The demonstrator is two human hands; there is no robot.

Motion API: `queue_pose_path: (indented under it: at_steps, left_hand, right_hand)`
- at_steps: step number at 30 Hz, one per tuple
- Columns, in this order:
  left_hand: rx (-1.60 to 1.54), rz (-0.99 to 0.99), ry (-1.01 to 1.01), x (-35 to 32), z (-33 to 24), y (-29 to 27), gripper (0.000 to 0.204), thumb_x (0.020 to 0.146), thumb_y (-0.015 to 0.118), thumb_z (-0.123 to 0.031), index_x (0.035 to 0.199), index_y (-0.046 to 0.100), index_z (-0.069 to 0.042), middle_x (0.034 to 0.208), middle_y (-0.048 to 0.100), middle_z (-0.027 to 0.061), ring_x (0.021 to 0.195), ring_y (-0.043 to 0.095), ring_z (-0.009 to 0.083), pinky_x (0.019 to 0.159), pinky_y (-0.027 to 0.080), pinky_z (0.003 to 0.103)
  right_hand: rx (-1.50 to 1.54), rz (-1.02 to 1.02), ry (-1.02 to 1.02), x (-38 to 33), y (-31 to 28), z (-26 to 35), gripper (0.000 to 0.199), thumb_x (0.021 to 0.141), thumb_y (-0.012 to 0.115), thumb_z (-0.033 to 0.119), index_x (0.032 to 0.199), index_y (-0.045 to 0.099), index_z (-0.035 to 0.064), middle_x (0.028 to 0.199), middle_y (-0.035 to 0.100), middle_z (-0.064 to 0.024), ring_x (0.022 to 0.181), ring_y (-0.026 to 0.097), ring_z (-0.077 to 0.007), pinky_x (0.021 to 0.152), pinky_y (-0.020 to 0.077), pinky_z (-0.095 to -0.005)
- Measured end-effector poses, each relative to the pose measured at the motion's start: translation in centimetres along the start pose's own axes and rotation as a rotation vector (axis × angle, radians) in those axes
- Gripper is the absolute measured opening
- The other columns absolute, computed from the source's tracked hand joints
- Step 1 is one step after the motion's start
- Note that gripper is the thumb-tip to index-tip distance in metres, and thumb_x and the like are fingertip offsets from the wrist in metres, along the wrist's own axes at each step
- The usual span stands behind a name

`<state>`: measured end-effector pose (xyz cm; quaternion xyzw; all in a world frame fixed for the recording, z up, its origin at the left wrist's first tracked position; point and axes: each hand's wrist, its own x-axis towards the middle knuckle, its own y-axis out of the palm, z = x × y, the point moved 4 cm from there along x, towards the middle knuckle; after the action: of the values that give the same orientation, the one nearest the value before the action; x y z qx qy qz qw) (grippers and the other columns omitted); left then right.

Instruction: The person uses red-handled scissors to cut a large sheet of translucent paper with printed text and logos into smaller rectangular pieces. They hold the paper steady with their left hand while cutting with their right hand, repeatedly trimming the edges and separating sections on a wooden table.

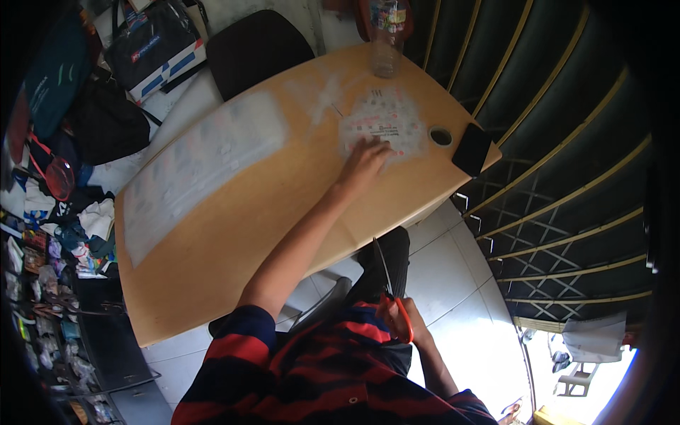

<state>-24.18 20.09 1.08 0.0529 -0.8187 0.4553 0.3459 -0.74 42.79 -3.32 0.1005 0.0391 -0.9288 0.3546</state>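
My left hand [363,161] reaches out across the wooden table [234,234] and rests with its fingers on a small printed plastic sheet [382,122] near the far right end. My right hand [409,324] stays low beside my lap, below the table edge, closed on a pair of scissors with orange handles [394,309]; the blades point up toward the table. A long clear plastic sheet with rows of printed patches [202,166] lies along the table's left half.
A clear plastic bottle [387,44] stands at the table's far edge. A black phone [472,149] lies at the right corner beside a round cable hole [440,136]. A dark chair [255,48] sits behind the table. Bags and clutter fill the left side. A metal gate is on the right.
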Motion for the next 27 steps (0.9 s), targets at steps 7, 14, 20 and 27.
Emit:
queue_pose_path:
  at_steps: [7,14,20,27]
  left_hand:
    - [-0.107,-0.084,-0.063,-0.1,-1.1,-0.6,0.028,0.089,0.067,-0.013,0.116,0.066,-0.003,0.129,0.063,0.0164,0.134,0.048,0.0391,0.115,0.032,0.057]
    - [0.301,-0.272,-0.255,-1.7,6.1,-4.4,0.032,0.089,0.063,-0.011,0.119,0.065,-0.002,0.132,0.062,0.0183,0.129,0.050,0.0395,0.112,0.033,0.056]
    - [0.372,-0.069,-0.331,-1.6,11.1,-3.9,0.041,0.093,0.058,-0.024,0.127,0.063,-0.001,0.139,0.056,0.0254,0.131,0.048,0.0403,0.111,0.034,0.054]
    - [0.304,-0.129,-0.417,-0.4,13.0,-4.1,0.053,0.097,0.055,-0.034,0.138,0.055,0.000,0.148,0.048,0.0245,0.134,0.046,0.0394,0.111,0.033,0.054]
  right_hand:
    - [0.025,0.006,0.099,-0.2,-1.1,-0.6,0.083,0.095,0.046,0.073,0.078,0.065,-0.0067,0.048,0.051,-0.0014,0.039,0.052,-0.0123,0.043,0.0431,-0.0268]
    - [-0.051,0.265,0.191,0.6,-0.7,-4.0,0.044,0.102,0.061,0.039,0.082,0.066,-0.0001,0.055,0.050,-0.0004,0.046,0.048,-0.0094,0.043,0.0380,-0.0284]
    - [-0.279,0.296,0.053,0.9,1.3,-6.4,0.063,0.100,0.054,0.057,0.078,0.068,0.0004,0.055,0.052,-0.0022,0.049,0.051,-0.0107,0.048,0.0391,-0.0324]
    - [-0.284,0.438,0.329,2.0,2.7,-8.3,0.059,0.099,0.056,0.058,0.074,0.065,0.0059,0.060,0.053,0.0001,0.054,0.052,-0.0097,0.051,0.0396,-0.0310]
